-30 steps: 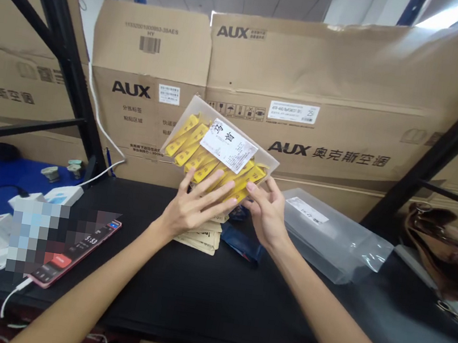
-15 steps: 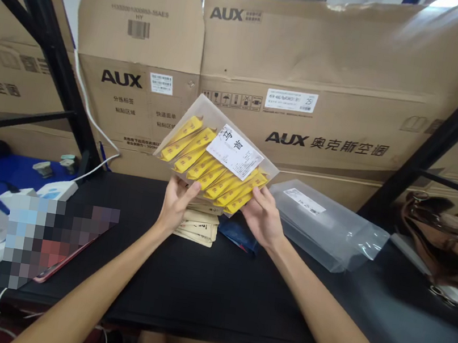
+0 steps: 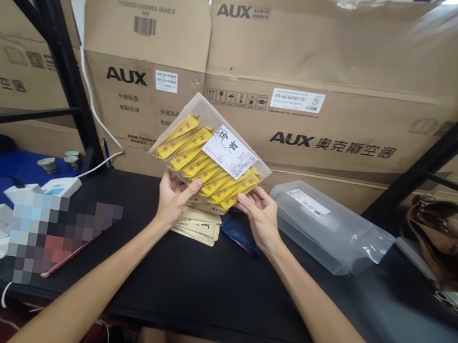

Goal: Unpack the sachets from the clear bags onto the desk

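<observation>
Both hands hold up a clear plastic bag (image 3: 206, 112) packed with a row of several yellow packets (image 3: 196, 161). A white label (image 3: 230, 153) with black characters is on the bag's front. My left hand (image 3: 173, 197) grips the lower left edge, thumb in front and fingers behind. At the lower right corner, my right hand (image 3: 260, 213) pinches the bag between thumb and fingers. The bag is tilted, its right side lower. Below it, a stack of cream paper packets (image 3: 197, 227) lies on the black table (image 3: 211, 289), partly hidden. A dark blue packet (image 3: 239, 233) lies beside the stack.
On the right lie a frosted plastic bag (image 3: 324, 226) with a label and a brown leather bag (image 3: 438, 237). White chargers and a power strip (image 3: 61, 186) are on the left, near a blurred-out flat object (image 3: 80, 247). Large cardboard boxes (image 3: 336, 56) stand behind.
The bag of yellow packets has shifted slightly left in view, still in both hands. The view has turned a little, so the background sits slightly further right.
</observation>
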Action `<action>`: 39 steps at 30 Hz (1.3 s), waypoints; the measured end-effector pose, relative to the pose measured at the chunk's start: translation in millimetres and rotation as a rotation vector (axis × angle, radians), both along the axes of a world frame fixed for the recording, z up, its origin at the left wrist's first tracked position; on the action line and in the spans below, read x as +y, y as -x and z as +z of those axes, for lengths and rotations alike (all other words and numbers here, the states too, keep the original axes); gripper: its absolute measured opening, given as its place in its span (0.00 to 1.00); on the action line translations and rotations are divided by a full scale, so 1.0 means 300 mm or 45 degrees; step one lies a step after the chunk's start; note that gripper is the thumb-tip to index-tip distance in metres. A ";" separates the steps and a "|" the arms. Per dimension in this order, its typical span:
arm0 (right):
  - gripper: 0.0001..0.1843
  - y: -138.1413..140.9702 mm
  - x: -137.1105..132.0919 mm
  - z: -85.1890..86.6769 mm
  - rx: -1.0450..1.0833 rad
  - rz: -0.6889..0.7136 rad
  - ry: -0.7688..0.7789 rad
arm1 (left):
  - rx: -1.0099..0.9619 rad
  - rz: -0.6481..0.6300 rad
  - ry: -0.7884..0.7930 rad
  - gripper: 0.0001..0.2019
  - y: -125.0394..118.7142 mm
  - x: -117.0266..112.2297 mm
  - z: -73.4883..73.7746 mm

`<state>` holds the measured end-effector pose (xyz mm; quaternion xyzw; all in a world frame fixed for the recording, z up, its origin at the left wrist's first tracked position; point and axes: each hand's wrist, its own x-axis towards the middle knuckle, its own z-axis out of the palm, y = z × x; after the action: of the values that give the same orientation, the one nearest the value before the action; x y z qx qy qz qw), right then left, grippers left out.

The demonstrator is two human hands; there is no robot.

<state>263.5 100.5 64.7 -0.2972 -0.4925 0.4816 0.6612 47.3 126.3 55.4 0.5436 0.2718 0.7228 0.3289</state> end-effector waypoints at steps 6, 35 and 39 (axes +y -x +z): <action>0.23 -0.009 0.011 -0.012 0.001 -0.007 0.039 | 0.049 -0.028 0.038 0.39 0.014 0.009 -0.014; 0.11 -0.214 -0.113 -0.088 0.167 -0.057 0.490 | 0.369 -0.196 0.517 0.36 -0.145 0.060 0.181; 0.07 -0.222 -0.104 -0.105 0.193 -0.101 0.522 | 0.392 -0.180 0.462 0.36 -0.185 0.074 0.191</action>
<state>330.2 69.3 33.1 -0.4076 -0.3212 0.5664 0.6403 102.9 148.3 112.7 0.5970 0.4054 0.5461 0.4255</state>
